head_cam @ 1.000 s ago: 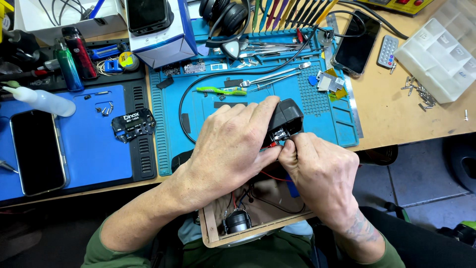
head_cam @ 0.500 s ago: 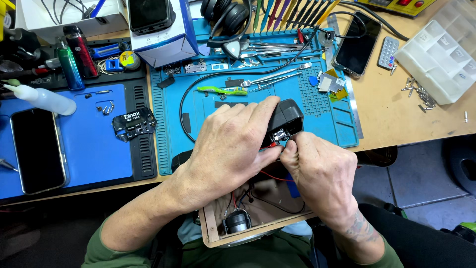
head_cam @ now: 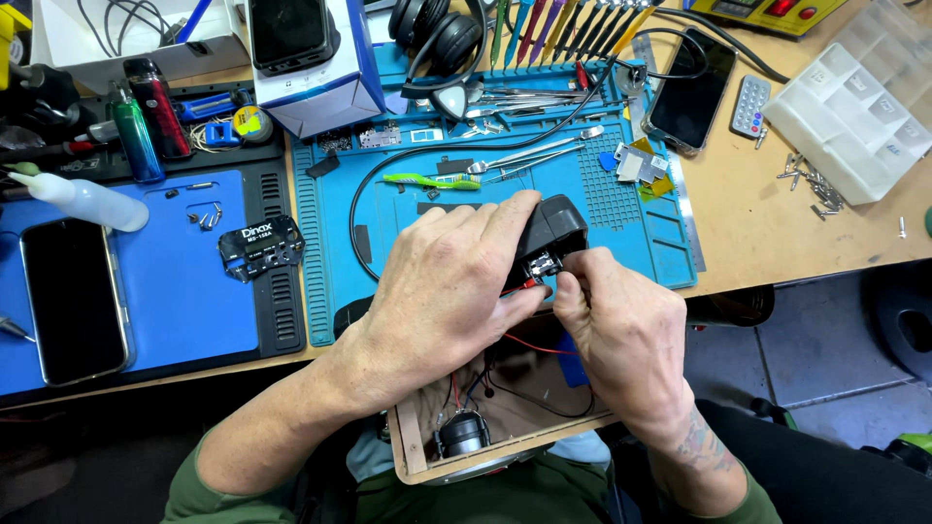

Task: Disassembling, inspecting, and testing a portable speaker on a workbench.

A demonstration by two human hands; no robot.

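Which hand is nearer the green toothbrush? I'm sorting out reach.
Left. The left hand lies just below the green toothbrush, its fingertips close; the right hand sits farther right and lower.

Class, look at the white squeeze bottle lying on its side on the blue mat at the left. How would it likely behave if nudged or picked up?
The bottle lies on its side and looks round, so a nudge would probably roll it. Its tapered nozzle end suggests it would curve rather than roll straight. It looks like soft plastic, so likely light and yielding under a squeeze.

The right hand (head_cam: 621,330) has edged slightly closer to the black part (head_cam: 549,233).
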